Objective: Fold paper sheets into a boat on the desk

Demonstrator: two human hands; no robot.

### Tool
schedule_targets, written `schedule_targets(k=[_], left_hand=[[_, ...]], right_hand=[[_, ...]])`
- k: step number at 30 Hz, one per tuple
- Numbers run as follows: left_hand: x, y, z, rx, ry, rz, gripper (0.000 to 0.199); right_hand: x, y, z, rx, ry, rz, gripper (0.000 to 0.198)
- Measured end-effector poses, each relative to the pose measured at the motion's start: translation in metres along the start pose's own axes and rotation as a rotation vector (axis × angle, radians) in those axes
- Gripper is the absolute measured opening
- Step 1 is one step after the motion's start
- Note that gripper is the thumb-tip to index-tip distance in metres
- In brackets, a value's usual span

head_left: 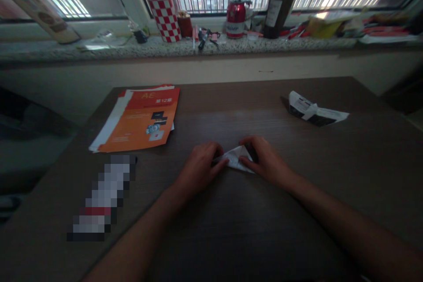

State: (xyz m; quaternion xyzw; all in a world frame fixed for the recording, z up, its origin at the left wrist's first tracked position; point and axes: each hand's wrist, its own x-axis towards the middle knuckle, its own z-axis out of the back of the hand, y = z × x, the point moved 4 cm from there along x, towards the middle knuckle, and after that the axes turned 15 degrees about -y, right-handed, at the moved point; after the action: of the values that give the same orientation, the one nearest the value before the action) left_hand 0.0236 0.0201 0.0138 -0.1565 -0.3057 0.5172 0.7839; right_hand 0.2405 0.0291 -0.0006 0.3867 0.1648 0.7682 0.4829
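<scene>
A small piece of folded white paper (235, 157), roughly triangular with its peak pointing away from me, is between my hands at the middle of the table. My left hand (203, 163) grips its left corner, thumb in front and fingers behind. On the right side, my right hand (264, 158) pinches the paper between thumb and forefinger. The fingers partly cover both ends. Farther off to the right lies a folded paper boat (312, 110) with dark print on it.
Orange printed booklets (142, 119) lie at the table's back left. Nearer me is a pixelated, blurred-out object (102, 198). The stone windowsill (125, 53) beyond the table holds a red can (235, 20), a red-and-white checkered container (165, 16), a dark bag (279, 6) and clutter.
</scene>
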Motion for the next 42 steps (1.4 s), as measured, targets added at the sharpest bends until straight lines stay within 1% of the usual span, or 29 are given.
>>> schedule_targets(k=[6,11,17,20,23,26,28,30,32,35,38,42], left_hand=[[-0.001,-0.001,0.001,-0.004,0.005,0.008,0.011],[-0.003,-0.003,0.001,-0.035,-0.015,-0.016,0.012],[-0.003,-0.002,0.001,-0.074,-0.009,-0.006,0.009],[-0.004,-0.004,0.003,-0.215,-0.032,0.069,0.008],[-0.003,-0.009,0.007,-0.355,-0.097,0.105,0.007],[-0.002,-0.011,0.012,-0.391,-0.149,0.112,0.005],[-0.001,-0.011,0.014,-0.402,-0.177,0.134,0.006],[-0.001,-0.010,0.015,-0.408,-0.197,0.149,0.007],[-0.001,-0.010,0.015,-0.409,-0.202,0.153,0.008],[-0.002,-0.010,0.014,-0.414,-0.197,0.151,0.007],[-0.002,-0.010,0.013,-0.417,-0.200,0.144,0.006],[-0.002,-0.009,0.013,-0.419,-0.203,0.139,0.005]], right_hand=[[0.001,0.003,0.001,0.029,0.010,-0.029,0.033],[0.002,0.007,0.002,0.126,0.004,-0.023,0.023],[0.001,0.008,0.004,0.249,0.002,-0.048,0.022],[-0.001,0.005,0.004,0.310,-0.018,-0.139,0.026],[-0.003,0.003,0.002,0.457,-0.009,-0.289,0.033],[-0.004,0.006,0.000,0.628,0.019,-0.419,0.041],[-0.002,0.008,0.002,0.673,0.010,-0.469,0.046],[0.000,0.010,0.003,0.667,0.015,-0.509,0.046],[0.001,0.010,0.004,0.627,0.031,-0.538,0.037],[0.002,0.010,0.006,0.536,0.046,-0.530,0.023],[0.001,0.010,0.007,0.477,0.032,-0.510,0.022],[-0.001,0.009,0.006,0.488,0.027,-0.507,0.024]])
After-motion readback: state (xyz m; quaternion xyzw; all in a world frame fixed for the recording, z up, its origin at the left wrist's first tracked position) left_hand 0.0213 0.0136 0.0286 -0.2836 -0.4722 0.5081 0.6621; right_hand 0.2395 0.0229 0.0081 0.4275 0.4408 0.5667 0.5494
